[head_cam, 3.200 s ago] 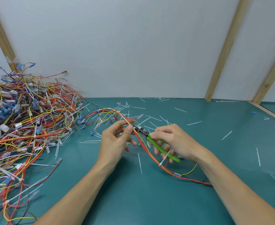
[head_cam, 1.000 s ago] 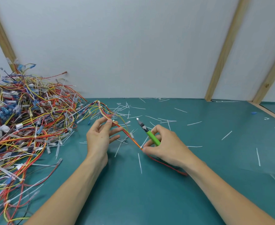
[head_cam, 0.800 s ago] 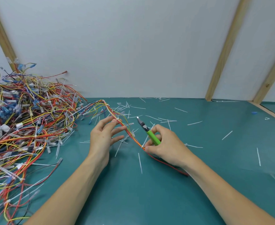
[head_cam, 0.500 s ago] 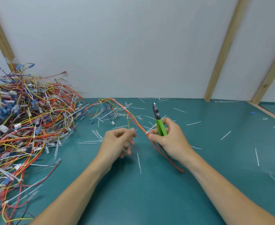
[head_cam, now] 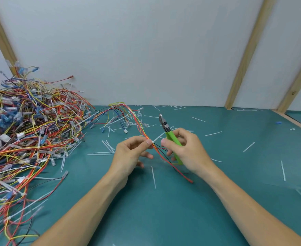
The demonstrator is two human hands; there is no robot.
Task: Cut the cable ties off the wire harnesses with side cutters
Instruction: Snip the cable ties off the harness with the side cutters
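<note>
Bench item: one loose harness of thin red, yellow and black wires (head_cam: 142, 129), under work at table centre.

Left hand (head_cam: 130, 155) pinches the harness between thumb and forefinger beside a white cable tie (head_cam: 157, 138); right hand (head_cam: 185, 150) grips green-handled steel side cutters (head_cam: 169, 134), blades closed and pointing toward 11 o'clock, clear of the wires. Harness runs from 11 o'clock, between both hands, to a red tip at 5 o'clock. Tangled multicolour heap of further wire harnesses (head_cam: 29, 132) lies at 9 o'clock. Cut white tie offcuts (head_cam: 153, 176) scattered across teal tabletop (head_cam: 163, 219).
</note>
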